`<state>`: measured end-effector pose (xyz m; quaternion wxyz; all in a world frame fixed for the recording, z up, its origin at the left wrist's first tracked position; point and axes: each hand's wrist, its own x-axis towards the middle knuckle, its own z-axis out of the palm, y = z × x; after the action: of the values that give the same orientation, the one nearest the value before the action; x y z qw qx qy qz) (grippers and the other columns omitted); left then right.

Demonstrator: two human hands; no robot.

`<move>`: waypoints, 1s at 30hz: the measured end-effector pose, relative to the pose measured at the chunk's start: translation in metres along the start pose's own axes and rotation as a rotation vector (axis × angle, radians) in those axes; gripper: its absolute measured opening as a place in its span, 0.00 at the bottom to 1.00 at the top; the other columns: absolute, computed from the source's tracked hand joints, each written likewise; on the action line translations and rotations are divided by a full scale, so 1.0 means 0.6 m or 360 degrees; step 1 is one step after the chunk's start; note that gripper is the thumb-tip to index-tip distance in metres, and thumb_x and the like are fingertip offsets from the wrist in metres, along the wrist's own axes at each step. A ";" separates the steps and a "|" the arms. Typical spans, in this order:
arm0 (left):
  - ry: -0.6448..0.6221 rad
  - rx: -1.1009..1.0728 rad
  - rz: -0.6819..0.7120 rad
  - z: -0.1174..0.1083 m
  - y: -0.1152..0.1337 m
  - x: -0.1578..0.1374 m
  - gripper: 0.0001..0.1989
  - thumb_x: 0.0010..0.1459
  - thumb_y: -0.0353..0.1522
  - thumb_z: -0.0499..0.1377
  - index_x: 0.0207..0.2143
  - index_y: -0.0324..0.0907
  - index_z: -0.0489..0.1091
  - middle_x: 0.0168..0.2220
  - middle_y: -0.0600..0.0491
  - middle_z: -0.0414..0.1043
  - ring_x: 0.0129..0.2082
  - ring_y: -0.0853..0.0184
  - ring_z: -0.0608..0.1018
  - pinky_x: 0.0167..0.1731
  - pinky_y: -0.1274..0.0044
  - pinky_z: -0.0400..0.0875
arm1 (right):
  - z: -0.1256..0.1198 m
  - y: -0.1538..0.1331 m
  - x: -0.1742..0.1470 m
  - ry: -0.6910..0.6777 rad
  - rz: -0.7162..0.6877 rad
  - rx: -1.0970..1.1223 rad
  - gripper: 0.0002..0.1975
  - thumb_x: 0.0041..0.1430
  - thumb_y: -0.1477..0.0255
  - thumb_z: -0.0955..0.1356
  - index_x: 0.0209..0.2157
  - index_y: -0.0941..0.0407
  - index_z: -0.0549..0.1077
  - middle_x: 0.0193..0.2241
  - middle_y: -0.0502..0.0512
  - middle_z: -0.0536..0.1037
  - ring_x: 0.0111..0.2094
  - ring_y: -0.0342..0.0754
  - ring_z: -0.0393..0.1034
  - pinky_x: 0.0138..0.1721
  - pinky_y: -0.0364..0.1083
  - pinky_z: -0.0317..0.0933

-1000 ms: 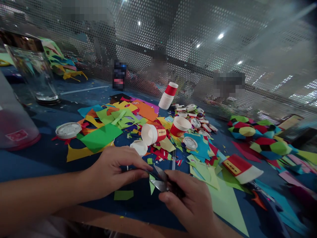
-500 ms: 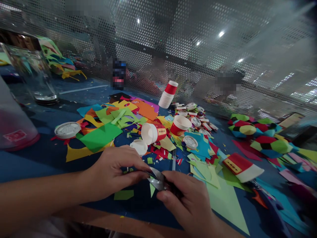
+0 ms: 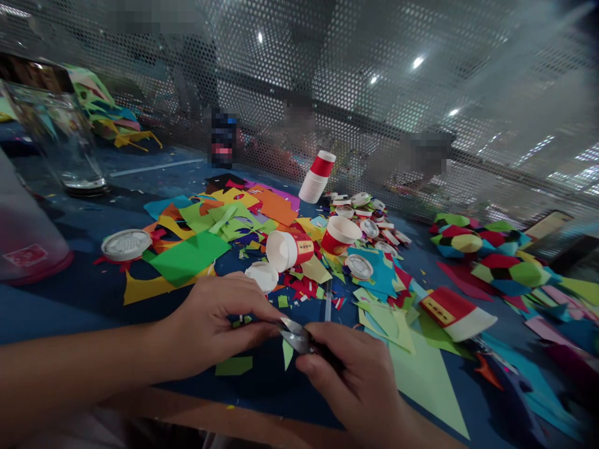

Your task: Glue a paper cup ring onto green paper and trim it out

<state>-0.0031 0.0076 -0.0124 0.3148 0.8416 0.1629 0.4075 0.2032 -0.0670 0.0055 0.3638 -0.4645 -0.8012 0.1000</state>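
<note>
Currently, scissors [image 3: 297, 340] are pointing from the right hand [image 3: 358, 377], which is gripping their handle end, toward the left hand [image 3: 219, 321], which is pinching, at the blade tips, a small piece too hidden to identify.

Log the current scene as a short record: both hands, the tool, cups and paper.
left hand: pinching at the scissor tips; any held piece too small to identify
right hand: gripping the scissors
scissors: slightly open, pointing toward the left hand
cups: cup stack at back; upright cup; center tipped cup; right tipped cup
paper: green sheet and mixed colored scraps on the blue table
</note>
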 end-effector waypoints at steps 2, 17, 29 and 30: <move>-0.0010 0.0011 0.0018 -0.002 0.003 0.001 0.05 0.61 0.30 0.60 0.36 0.42 0.76 0.27 0.53 0.79 0.27 0.69 0.78 0.32 0.77 0.67 | 0.000 0.001 0.000 -0.0001 -0.0005 0.0004 0.23 0.67 0.56 0.62 0.27 0.58 0.74 0.16 0.47 0.70 0.17 0.39 0.62 0.19 0.38 0.54; -0.0106 0.0068 0.0025 0.000 0.007 0.005 0.07 0.61 0.29 0.58 0.30 0.41 0.74 0.23 0.56 0.74 0.25 0.72 0.74 0.32 0.78 0.65 | 0.003 0.001 -0.003 -0.0045 0.0037 0.0043 0.25 0.66 0.54 0.60 0.29 0.58 0.75 0.17 0.49 0.71 0.18 0.40 0.64 0.21 0.39 0.55; -0.0081 -0.0177 -0.0416 0.007 0.016 0.010 0.10 0.57 0.32 0.59 0.25 0.39 0.73 0.20 0.58 0.70 0.22 0.74 0.69 0.24 0.83 0.61 | 0.005 0.015 0.006 -0.0350 0.0496 0.0809 0.27 0.62 0.50 0.62 0.20 0.57 0.68 0.16 0.46 0.62 0.18 0.39 0.55 0.19 0.40 0.47; -0.0112 -0.0204 -0.0483 0.007 0.016 0.011 0.11 0.57 0.33 0.58 0.24 0.38 0.73 0.20 0.58 0.69 0.22 0.74 0.68 0.24 0.83 0.61 | 0.008 0.017 0.007 -0.0367 0.0543 0.0918 0.27 0.62 0.50 0.63 0.20 0.57 0.67 0.15 0.46 0.62 0.17 0.39 0.54 0.18 0.40 0.46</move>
<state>0.0047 0.0021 -0.0040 0.4314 0.7993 0.2508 0.3349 0.2057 -0.0573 -0.0008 0.3653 -0.4554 -0.6868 0.4331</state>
